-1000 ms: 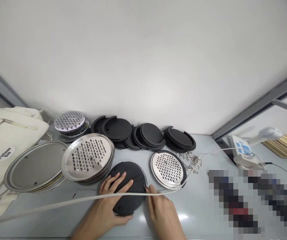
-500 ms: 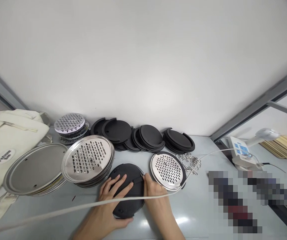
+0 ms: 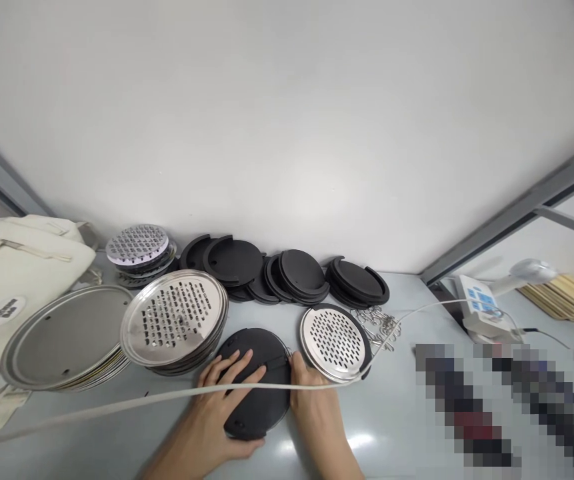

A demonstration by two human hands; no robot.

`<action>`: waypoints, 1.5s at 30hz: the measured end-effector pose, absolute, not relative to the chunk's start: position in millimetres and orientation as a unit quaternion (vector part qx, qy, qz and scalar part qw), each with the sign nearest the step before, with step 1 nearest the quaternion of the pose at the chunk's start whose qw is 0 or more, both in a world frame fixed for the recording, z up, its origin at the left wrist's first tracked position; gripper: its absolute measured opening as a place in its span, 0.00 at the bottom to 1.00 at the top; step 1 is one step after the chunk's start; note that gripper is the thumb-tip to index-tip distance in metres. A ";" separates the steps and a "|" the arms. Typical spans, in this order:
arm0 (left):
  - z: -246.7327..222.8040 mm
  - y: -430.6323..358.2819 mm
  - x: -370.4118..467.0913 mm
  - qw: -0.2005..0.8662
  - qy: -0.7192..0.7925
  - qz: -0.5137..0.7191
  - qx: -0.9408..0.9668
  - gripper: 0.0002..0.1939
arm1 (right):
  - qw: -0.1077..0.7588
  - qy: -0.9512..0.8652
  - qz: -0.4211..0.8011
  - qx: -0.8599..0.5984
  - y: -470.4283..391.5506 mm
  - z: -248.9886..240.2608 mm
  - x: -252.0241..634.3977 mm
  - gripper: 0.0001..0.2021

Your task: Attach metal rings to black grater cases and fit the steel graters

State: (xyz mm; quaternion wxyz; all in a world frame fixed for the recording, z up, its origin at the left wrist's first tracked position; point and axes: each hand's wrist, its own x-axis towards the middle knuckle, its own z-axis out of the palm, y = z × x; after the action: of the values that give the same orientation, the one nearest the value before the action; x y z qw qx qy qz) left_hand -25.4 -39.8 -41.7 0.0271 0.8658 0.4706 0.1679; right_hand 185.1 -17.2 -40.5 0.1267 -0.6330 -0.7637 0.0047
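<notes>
A black round plastic disc with a raised rim lies on the table in front of me. My left hand grips it from the left, fingers spread over its face and thumb round the near edge. At the disc's right edge, my right hand pinches a small wire hook, mostly hidden by the fingers. Just right of that hand sits a perforated metal grater plate in a black rim. Loose wire hooks lie in a pile beyond it.
Behind are stacked black discs. Metal grater plates and plain grey round plates are stacked left, beside a cream bag. A white cable crosses in front of my hands. A white device stands right.
My right fingers have shifted slightly along the disc's edge, covering more of the wire hook. The left hand keeps its grip on the disc. The view has moved a little.
</notes>
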 end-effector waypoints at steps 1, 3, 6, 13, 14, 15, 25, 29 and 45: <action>-42.6 -39.6 -25.3 0.025 0.472 0.170 0.865 0.48 | 0.131 -0.765 0.008 -0.631 -18.8 -43.1 185.4 0.10; -44.4 -39.0 -25.1 0.024 0.474 0.173 0.863 0.48 | 0.139 -0.767 0.011 -0.626 -21.5 -47.1 185.6 0.12; -47.2 -38.3 -25.3 0.021 0.467 0.178 0.866 0.48 | 0.147 -0.767 0.004 -0.624 -25.3 -48.8 186.1 0.12; -44.6 -38.3 -24.0 0.016 0.479 0.178 0.859 0.44 | 0.148 -0.760 0.016 -0.632 -42.8 -47.1 179.7 0.12; -43.3 -38.3 -23.6 0.012 0.485 0.176 0.856 0.43 | 0.159 -0.767 0.025 -0.621 -46.7 -47.5 177.9 0.13; -42.2 -38.4 -23.3 0.009 0.489 0.175 0.854 0.42 | 0.175 -0.772 0.029 -0.611 -50.2 -47.6 176.5 0.14; -36.0 -39.3 -24.3 0.017 0.475 0.176 0.862 0.40 | 0.192 -0.768 0.072 -0.607 -42.1 -28.9 181.7 0.15; -32.5 -38.9 -25.1 0.022 0.454 0.167 0.875 0.40 | 0.231 -0.757 0.011 -0.611 -25.0 -33.5 178.4 0.14; -32.4 -39.2 -29.2 0.028 0.433 0.156 0.887 0.37 | 0.100 -0.746 0.026 -0.658 -9.0 -22.8 172.5 0.08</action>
State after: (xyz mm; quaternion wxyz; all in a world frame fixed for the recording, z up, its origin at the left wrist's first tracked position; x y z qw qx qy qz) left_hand -29.2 -39.2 -32.4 0.0279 0.8871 0.4335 0.1561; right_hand 172.5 -9.0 -22.8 0.0998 -0.6581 -0.7459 0.0261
